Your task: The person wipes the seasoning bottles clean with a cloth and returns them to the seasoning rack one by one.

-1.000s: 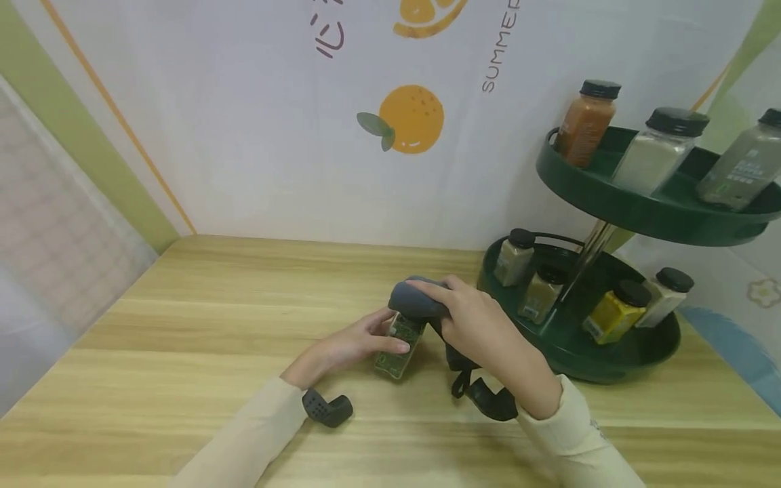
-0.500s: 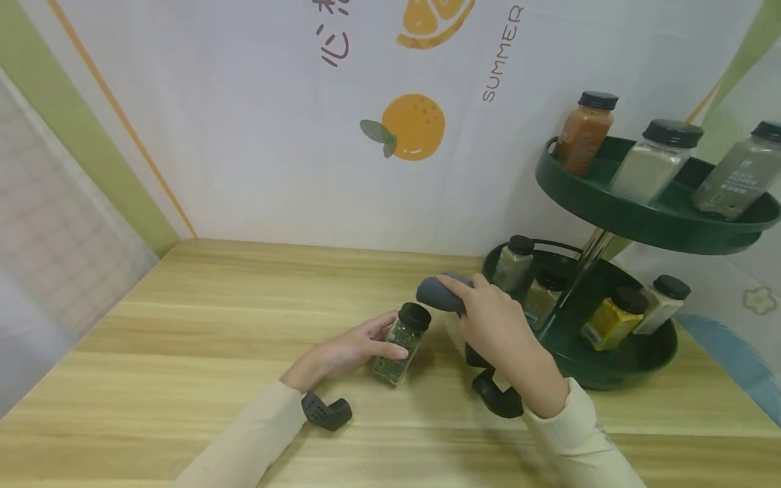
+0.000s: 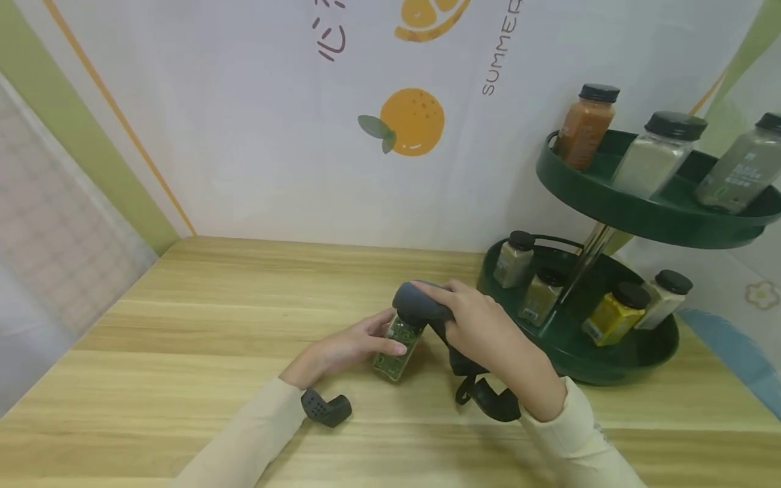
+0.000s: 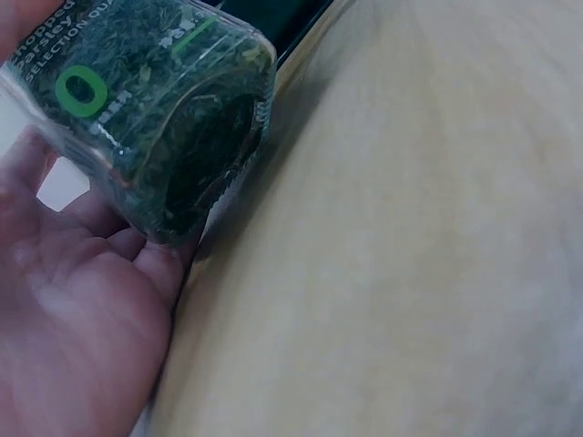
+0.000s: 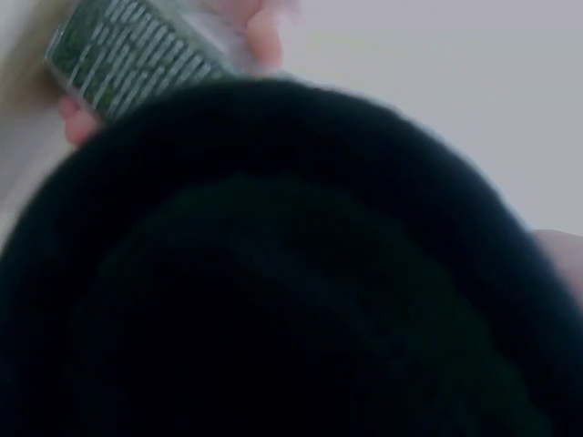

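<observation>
Chopped parsley jar (image 3: 402, 333) leans in the left hand (image 3: 360, 341), over the wooden table (image 3: 244, 305) and to the left of a two-tier rack. The left hand is clamped round the clear body, thumb across one face and fingers on the other side; its top tilts to the right, its base points toward the person. Whether the base touches the wood, I cannot tell. Green flakes fill the part beside the base, and the left wrist view shows the printed name above a green ring.

The right hand (image 3: 482, 325) grips a blue-grey tool (image 3: 421, 299), whose rounded end covers the top of the jar and hides it. In the right wrist view a large dark curved shape blocks most of the scene, with the jar's lines of white print beyond it.

On the rack's upper green tray (image 3: 659, 218) stand an orange-red jar (image 3: 586, 132), a pale jar (image 3: 653, 163) and a grey jar (image 3: 741, 173), all with black lids. Its lower green tray (image 3: 622, 371) holds four smaller black-lidded jars, one of them a yellow jar (image 3: 613, 317). Behind the table hangs a white cloth (image 3: 274, 149) printed with an orange (image 3: 412, 122)
</observation>
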`<state>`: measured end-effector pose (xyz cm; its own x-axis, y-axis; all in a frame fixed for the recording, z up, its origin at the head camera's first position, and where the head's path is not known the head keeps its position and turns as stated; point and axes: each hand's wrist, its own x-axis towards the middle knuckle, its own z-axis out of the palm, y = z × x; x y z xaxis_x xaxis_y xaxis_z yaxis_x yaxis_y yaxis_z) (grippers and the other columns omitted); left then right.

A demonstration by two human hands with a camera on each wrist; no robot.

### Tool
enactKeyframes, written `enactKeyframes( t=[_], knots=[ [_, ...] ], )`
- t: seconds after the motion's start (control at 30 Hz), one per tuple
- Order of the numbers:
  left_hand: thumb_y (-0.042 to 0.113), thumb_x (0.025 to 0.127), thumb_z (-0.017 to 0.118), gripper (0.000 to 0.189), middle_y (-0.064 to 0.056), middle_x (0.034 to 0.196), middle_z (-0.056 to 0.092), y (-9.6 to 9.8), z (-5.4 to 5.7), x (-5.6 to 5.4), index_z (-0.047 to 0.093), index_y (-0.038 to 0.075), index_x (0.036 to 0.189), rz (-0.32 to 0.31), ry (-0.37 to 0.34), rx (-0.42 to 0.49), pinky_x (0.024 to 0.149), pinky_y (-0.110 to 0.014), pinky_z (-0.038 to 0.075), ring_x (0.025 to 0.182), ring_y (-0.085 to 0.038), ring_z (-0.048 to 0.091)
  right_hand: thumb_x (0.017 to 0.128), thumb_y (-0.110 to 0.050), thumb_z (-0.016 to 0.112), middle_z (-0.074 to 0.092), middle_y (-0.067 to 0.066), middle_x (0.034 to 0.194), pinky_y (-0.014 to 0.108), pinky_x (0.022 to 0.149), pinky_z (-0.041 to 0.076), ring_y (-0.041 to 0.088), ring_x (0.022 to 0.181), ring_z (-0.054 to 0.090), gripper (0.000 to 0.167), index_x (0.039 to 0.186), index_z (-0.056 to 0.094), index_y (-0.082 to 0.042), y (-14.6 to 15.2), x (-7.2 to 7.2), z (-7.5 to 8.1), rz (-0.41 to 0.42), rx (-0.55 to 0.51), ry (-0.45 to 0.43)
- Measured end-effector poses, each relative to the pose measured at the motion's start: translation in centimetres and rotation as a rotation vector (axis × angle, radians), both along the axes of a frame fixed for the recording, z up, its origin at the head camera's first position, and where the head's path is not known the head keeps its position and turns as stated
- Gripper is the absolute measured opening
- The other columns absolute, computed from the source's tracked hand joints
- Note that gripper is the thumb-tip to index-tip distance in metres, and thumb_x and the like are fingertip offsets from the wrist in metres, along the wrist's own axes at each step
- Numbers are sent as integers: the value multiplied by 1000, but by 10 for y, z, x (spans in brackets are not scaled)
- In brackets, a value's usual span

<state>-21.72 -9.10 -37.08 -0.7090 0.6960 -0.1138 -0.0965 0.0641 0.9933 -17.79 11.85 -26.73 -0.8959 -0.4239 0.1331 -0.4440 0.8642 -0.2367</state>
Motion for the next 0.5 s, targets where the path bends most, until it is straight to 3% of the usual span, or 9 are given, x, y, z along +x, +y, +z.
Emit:
enactKeyframes(
  t=[0.27, 0.4, 0.5],
  knots=[
    [15, 83, 63, 74, -15, 123, 54, 2, 1, 1, 24, 14, 146, -4, 9, 32, 95, -35, 44, 103, -16, 57, 80, 2, 61, 58, 15, 111, 29, 53, 42, 23, 73, 56, 67, 137, 46, -31, 10, -2, 5, -135, 86, -52],
    [14, 83, 63, 74, -12, 120, 56, 2, 0, 0, 24, 12, 146, -7, 15, 40, 96, -33, 43, 103, -15, 57, 79, 1, 62, 57, 17, 112, 32, 53, 44, 27, 77, 59, 67, 137, 47, -28, 14, -1, 8, -148, 89, 16],
    [16, 84, 63, 75, -13, 121, 55, 1, -1, -1, 23, 12, 147, -9, 17, 41, 98, -34, 41, 104, -15, 56, 80, 3, 59, 58, 17, 114, 37, 58, 49, 29, 82, 61, 67, 137, 46, -29, 12, 1, 9, -91, 36, 97]
  ],
)
